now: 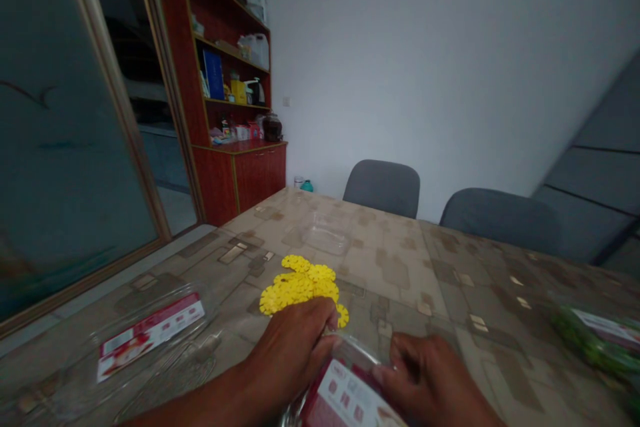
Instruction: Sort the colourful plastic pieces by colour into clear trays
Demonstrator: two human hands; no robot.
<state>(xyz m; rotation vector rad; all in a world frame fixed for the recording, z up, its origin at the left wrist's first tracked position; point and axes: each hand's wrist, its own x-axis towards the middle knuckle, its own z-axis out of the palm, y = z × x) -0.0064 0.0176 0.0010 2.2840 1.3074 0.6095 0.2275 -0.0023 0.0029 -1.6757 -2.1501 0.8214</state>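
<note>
At the front edge of the view, my left hand [300,340] grips the near-side corner of a clear plastic box [345,393] with a pink and white label. My right hand [425,367] is curled, its thumb and fingers closed on the box's other corner. The lower part of the box runs out of the frame, and its contents cannot be made out. Just beyond my left hand lies a heap of yellow flower-shaped plastic discs [300,287], partly covered by that hand.
An uncovered clear plastic tray [325,233] stands past the heap. Another labelled clear box [150,333] lies at left; a box with green contents [595,340] sits at far right. Two grey chairs [383,187] back onto the patterned table [395,240]. A red cabinet [260,177] stands behind.
</note>
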